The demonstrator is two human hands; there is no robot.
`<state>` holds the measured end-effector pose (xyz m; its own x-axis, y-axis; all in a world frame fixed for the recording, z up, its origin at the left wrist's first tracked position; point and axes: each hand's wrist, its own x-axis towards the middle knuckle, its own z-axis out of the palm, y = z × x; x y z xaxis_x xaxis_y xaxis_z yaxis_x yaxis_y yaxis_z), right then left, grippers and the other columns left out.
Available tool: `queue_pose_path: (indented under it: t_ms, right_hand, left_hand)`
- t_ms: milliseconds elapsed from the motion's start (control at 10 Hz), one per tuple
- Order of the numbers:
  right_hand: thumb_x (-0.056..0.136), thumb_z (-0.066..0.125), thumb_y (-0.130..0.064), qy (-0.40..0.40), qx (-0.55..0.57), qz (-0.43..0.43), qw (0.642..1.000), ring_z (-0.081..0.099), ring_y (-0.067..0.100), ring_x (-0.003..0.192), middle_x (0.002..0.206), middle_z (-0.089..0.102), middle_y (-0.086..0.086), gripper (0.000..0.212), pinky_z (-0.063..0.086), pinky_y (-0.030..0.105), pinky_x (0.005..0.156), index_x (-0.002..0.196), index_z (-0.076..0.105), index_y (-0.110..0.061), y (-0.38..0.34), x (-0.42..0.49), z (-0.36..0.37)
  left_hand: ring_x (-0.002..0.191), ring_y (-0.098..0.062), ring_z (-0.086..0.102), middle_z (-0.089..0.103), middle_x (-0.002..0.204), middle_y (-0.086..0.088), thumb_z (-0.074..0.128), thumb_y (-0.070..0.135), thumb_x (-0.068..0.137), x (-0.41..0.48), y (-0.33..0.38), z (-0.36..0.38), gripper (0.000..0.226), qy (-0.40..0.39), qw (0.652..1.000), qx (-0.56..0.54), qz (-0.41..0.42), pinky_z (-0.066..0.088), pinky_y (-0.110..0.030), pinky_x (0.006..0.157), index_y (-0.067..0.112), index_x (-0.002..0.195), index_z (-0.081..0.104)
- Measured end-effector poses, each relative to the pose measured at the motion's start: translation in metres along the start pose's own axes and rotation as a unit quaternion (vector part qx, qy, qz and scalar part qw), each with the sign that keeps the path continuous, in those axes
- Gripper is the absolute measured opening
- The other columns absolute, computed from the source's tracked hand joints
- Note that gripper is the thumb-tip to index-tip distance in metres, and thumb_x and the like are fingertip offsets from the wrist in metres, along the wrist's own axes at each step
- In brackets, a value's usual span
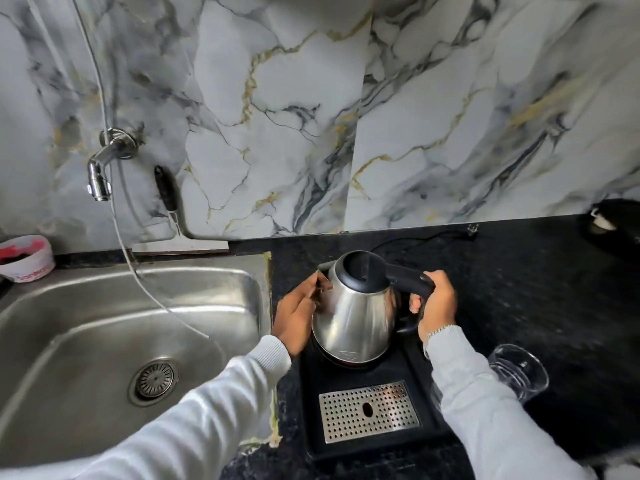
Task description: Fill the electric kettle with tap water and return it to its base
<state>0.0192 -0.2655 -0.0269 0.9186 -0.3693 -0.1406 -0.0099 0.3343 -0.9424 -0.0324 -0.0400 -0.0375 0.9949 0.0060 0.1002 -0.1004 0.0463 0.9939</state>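
A steel electric kettle with a black lid and black handle stands on its black base tray on the dark counter, its lid down. My right hand is wrapped around the handle on the kettle's right side. My left hand rests flat against the kettle's left wall, just under the spout. The chrome tap juts from the marble wall at the upper left, above the steel sink. No water runs from the tap.
A perforated metal drip grate lies in the tray's front part. A clear glass stands right of the tray, close to my right sleeve. A thin hose hangs into the sink. A white tub sits behind the sink's left corner.
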Motion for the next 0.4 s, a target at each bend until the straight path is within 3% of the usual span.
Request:
queue_pose_path:
  t_ms: [100,200,300,400]
  right_hand:
    - [0.075,0.051,-0.029,-0.013,-0.011,0.008,1.000,0.030,0.018,0.033,0.035,0.038,0.002,0.030,0.021,0.032,0.041,0.052,0.046,-0.010,0.002,0.005,-0.005]
    - [0.078,0.048,-0.028,-0.044,-0.035,0.010,0.998,0.034,0.019,0.036,0.036,0.040,0.004,0.034,0.026,0.032,0.043,0.049,0.048,-0.010,-0.001,0.003,-0.011]
    - [0.081,0.050,-0.016,-0.071,-0.097,-0.043,0.992,0.046,0.024,0.044,0.040,0.051,0.006,0.031,0.037,0.031,0.049,0.053,0.056,-0.004,-0.013,0.009,-0.005]
    - [0.083,0.053,0.001,-0.112,-0.164,-0.140,0.970,0.061,0.013,0.052,0.053,0.066,0.001,0.022,0.046,0.022,0.054,0.065,0.066,-0.001,-0.045,0.003,0.020]
  left_hand:
    - [0.104,-0.017,0.056,0.064,0.108,0.001,0.038,0.004,0.079,0.000,0.001,0.000,0.049,-0.022,1.000,0.002,-0.002,0.044,-0.038,0.090,0.025,0.115,0.064]
    - [0.110,-0.014,0.057,0.064,0.114,0.000,0.038,-0.007,0.093,-0.002,0.011,-0.006,0.041,-0.048,0.999,0.020,-0.015,0.045,-0.035,0.098,0.007,0.129,0.052]
    - [0.128,-0.013,0.050,0.058,0.134,-0.003,0.047,0.008,0.097,0.004,0.030,-0.021,0.038,-0.033,0.997,0.074,0.011,0.037,-0.028,0.110,0.015,0.134,0.049]
    - [0.134,-0.005,0.041,0.048,0.144,0.004,0.050,0.033,0.093,0.011,0.062,-0.043,0.051,0.048,0.973,0.192,0.121,0.031,-0.009,0.107,0.019,0.141,0.042]
